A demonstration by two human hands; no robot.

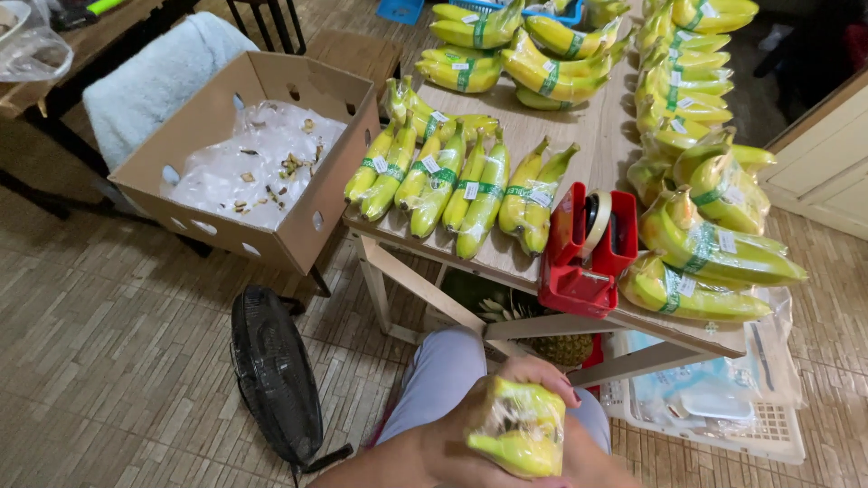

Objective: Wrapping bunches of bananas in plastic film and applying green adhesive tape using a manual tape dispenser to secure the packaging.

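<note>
Both hands, my left hand (452, 443) and right hand (542, 380), clasp a glossy plastic-wrapped banana bunch (517, 427); ahead-left, a cardboard box (298, 226) holds crinkled plastic and scraps.

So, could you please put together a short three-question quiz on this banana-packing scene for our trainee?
1. True or false: the red tape dispenser stands on the wooden table among the wrapped bananas.
2. What lies inside the open cardboard box? A) clear plastic sheet with brown scraps B) pineapples C) tape rolls
3. Fill in: the hands hold a plastic-wrapped bunch of yellow ____.

Key:
1. True.
2. A.
3. Bananas. Which hand does the gripping cannot be told; a black floor fan lies to their left.
</note>
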